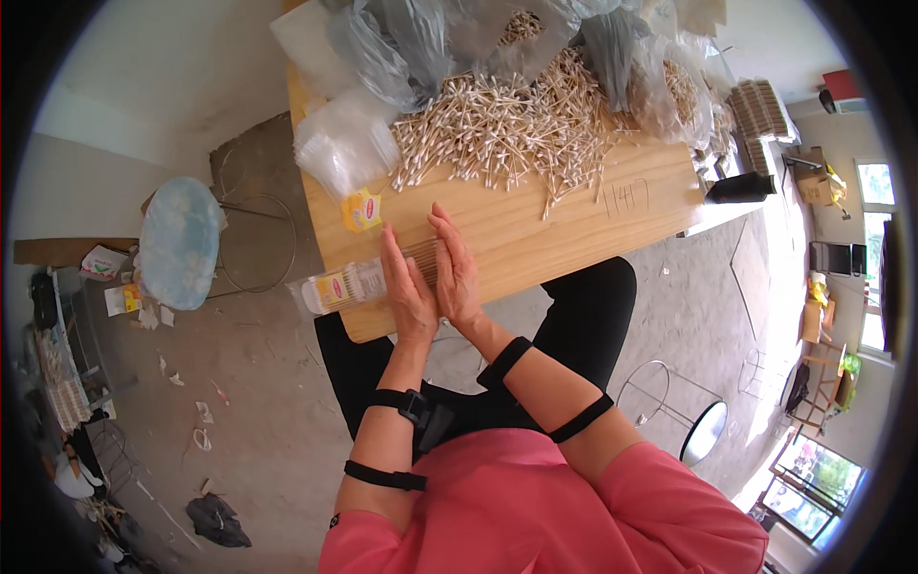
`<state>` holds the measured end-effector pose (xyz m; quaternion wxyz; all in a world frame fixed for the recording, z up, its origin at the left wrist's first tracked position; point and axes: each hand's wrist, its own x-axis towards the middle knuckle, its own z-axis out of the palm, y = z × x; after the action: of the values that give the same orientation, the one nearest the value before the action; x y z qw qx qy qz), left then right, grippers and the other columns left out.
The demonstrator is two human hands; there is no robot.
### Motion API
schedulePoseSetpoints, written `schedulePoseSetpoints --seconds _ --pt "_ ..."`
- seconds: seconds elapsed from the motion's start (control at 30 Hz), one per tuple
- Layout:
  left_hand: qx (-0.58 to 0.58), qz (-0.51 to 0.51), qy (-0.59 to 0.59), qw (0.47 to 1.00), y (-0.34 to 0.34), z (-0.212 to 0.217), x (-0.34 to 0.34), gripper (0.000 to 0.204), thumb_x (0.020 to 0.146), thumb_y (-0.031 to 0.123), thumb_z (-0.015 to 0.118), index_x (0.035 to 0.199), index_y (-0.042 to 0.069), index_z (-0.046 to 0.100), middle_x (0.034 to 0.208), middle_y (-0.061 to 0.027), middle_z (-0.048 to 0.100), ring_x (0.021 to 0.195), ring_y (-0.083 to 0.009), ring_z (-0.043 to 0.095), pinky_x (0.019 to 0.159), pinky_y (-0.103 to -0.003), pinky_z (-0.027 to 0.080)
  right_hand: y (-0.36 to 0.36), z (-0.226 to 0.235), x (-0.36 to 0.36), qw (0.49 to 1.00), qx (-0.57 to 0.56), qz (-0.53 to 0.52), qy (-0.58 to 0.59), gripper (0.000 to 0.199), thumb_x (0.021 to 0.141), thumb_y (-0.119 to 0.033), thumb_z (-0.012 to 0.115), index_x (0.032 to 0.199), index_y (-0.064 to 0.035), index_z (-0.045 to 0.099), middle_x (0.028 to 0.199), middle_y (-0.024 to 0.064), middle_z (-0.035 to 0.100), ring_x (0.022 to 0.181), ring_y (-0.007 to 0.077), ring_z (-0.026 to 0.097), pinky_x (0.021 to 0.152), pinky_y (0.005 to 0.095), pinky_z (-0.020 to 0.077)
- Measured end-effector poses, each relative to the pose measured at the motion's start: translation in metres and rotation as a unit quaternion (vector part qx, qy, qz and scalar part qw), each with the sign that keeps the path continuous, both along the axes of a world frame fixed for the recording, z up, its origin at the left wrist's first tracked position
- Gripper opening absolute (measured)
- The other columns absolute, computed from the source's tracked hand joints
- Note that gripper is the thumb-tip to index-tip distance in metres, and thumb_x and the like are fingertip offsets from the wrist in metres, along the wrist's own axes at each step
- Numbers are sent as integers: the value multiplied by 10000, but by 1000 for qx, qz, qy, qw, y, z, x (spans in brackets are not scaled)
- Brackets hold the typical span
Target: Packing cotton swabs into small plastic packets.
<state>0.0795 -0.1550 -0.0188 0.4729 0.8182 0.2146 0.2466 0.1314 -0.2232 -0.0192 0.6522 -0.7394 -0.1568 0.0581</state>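
On the wooden table, my left hand (409, 295) and my right hand (457, 273) stand on edge, palms facing and wrists close together. Their fingers are stretched out, and a row of cotton swabs (423, 254) lies pressed between them. My palms hide part of this row. Against the outer side of my left hand lies a clear bag of swabs (330, 289) with a yellow label, near the table's left corner. Beyond my fingertips sits a yellow label card (361, 210). A large loose heap of cotton swabs (507, 129) spreads across the far part of the table.
A stack of clear plastic bags (346, 143) lies at the table's far left, with grey plastic bags (402, 48) behind the heap. A black bottle (739, 187) lies past the right edge. A blue-covered stool (180, 244) stands left, a round stool (705, 432) right.
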Motion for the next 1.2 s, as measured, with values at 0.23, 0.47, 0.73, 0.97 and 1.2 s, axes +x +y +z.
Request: schedulePoseSetpoints --seconds 0.23,0.47,0.73,0.97,1.2 --pt "120 -85 37 988 9 20 -49 637 996 133 498 1532 -63 213 1590 -283 218 1472 -447 235 1196 -513 222 -48 9 10 982 -110 90 -128 462 977 33 430 1438 7 441 1572 216 340 1469 369 314 1196 432 266" --pt "277 -174 210 921 -19 11 -64 1109 769 340 812 1530 -93 131 1617 -291 121 1517 -447 76 1216 -572 78 -29 9 14 921 -232 211 -233 590 923 -141 553 1472 10 397 1590 220 295 1512 373 190 1234 488 142" --pt "258 -152 273 914 -11 11 -33 1260 643 377 884 1537 -78 123 1635 -265 78 1536 -388 29 1236 -525 19 -33 0 20 859 -341 273 -268 548 963 -195 505 1473 -17 414 1595 178 313 1513 343 214 1236 478 151" --pt "281 -133 309 899 -13 17 -30 1127 713 318 841 1542 -53 176 1639 -222 119 1541 -342 69 1249 -475 55 -44 7 9 850 -357 268 -278 558 979 -191 489 1494 -12 372 1612 173 277 1521 316 198 1239 489 132" --pt "188 -175 254 933 -6 16 -38 1201 709 169 853 1545 -64 22 1630 -277 63 1530 -407 52 1233 -536 52 -51 1 7 822 -392 268 -314 614 939 -170 491 1509 4 342 1636 151 225 1530 283 176 1240 491 127"
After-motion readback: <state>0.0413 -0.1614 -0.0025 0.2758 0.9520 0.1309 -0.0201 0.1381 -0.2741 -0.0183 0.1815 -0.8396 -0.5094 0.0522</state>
